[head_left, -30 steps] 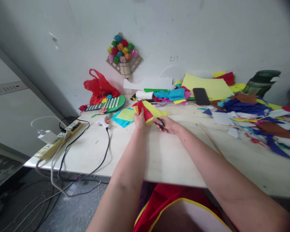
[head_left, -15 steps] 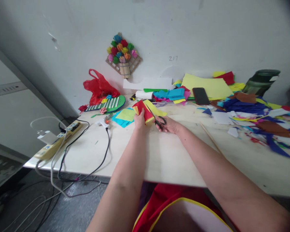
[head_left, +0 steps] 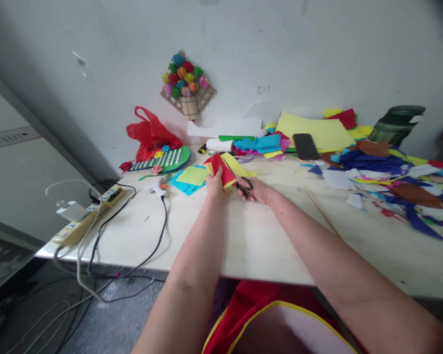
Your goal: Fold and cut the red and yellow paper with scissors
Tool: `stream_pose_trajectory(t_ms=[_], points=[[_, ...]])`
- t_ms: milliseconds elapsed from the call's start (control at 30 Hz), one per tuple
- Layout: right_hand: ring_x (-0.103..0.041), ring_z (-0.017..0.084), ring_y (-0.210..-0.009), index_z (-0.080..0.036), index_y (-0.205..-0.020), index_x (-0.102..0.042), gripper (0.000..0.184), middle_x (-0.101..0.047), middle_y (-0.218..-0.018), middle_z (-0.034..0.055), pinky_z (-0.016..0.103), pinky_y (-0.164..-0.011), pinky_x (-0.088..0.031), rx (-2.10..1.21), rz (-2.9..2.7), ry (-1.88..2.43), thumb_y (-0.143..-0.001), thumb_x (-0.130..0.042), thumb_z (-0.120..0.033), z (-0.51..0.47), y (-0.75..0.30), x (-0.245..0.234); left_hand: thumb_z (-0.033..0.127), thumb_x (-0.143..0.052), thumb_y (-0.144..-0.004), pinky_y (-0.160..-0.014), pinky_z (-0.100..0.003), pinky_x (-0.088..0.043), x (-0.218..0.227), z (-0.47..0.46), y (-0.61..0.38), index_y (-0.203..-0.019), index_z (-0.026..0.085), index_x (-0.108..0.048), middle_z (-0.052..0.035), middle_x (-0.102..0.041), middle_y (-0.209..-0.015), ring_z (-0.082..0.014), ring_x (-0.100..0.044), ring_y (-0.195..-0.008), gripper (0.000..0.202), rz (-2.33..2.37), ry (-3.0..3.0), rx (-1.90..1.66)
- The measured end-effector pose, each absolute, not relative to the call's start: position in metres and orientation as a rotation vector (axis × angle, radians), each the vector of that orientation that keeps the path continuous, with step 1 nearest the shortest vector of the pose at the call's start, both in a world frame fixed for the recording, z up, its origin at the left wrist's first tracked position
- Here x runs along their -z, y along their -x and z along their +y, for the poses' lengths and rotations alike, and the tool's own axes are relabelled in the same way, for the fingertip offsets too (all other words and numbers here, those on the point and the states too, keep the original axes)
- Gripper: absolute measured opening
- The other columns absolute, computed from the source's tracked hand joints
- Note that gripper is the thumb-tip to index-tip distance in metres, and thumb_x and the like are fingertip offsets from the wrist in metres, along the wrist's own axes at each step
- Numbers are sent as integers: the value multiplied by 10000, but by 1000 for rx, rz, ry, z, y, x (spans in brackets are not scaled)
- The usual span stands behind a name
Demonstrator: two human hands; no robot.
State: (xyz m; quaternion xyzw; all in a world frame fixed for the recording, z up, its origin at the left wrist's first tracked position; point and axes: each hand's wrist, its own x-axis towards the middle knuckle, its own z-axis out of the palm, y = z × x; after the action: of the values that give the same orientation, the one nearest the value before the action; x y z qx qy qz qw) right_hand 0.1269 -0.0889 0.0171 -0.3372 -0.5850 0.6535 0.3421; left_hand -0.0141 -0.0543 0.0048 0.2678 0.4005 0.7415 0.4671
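Note:
My left hand (head_left: pixel 215 185) pinches a stack of red and yellow paper (head_left: pixel 221 169) above the table. In my right hand (head_left: pixel 256 190) are black-handled scissors (head_left: pixel 244 185), their blades lying along the right edge of the red paper. Behind the blades a yellow sheet (head_left: pixel 239 166) reaches out to the right; whether it joins the held stack I cannot tell. Left of my left hand, a yellow-green square (head_left: pixel 192 175) rests on blue paper (head_left: pixel 180 187).
A white glue gun (head_left: pixel 157 190) and a power strip (head_left: pixel 84 219) with cords lie at left. Behind are a red plastic bag (head_left: pixel 151 135) and a green decorated board (head_left: pixel 184 156). A phone (head_left: pixel 305 147), a stick (head_left: pixel 321 209), paper scraps (head_left: pixel 413 195) and a green bottle (head_left: pixel 396 125) are at right.
The scissor blades look closer together, still at the paper's right edge. Both hands stay in nearly the same place, and the view has shifted slightly.

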Motion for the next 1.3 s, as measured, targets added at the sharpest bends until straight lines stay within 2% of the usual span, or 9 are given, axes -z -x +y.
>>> stream_pose_trajectory(t_ms=[467,833,1000,1300], points=[[-442,49,-350,-127,-808,-559,415,-516,-503,-28,140,-244,-211,-1657,-1525,886,-735,-563,-536,-87,-126,-13,281,-678,-656,-672,-302,-529,-7,-58,13,-821,131,-603,-92,-665,-836,-183,-646,-691,236,967,-635,-1834],[-427,46,-348,-123,-825,-566,373,-501,-495,-36,149,-246,-208,-1635,-1529,897,-747,-574,-488,-91,-125,-17,244,-638,-692,-697,-352,-521,-12,-62,11,-845,122,-601,-115,-658,-864,-216,-652,-740,199,986,-603,-1851],[-421,47,-347,-124,-816,-560,321,-489,-493,-41,149,-246,-203,-1621,-1535,917,-758,-571,-440,-94,-123,-20,250,-642,-690,-695,-331,-519,-12,-62,12,-834,132,-599,-101,-659,-847,-205,-649,-750,192,990,-604,-1841],[-415,45,-344,-128,-845,-550,299,-486,-498,-49,148,-248,-196,-1604,-1546,926,-788,-535,-421,-92,-123,-17,240,-643,-683,-687,-348,-522,-12,-61,12,-818,115,-600,-106,-658,-831,-202,-648,-697,189,949,-580,-1845]])
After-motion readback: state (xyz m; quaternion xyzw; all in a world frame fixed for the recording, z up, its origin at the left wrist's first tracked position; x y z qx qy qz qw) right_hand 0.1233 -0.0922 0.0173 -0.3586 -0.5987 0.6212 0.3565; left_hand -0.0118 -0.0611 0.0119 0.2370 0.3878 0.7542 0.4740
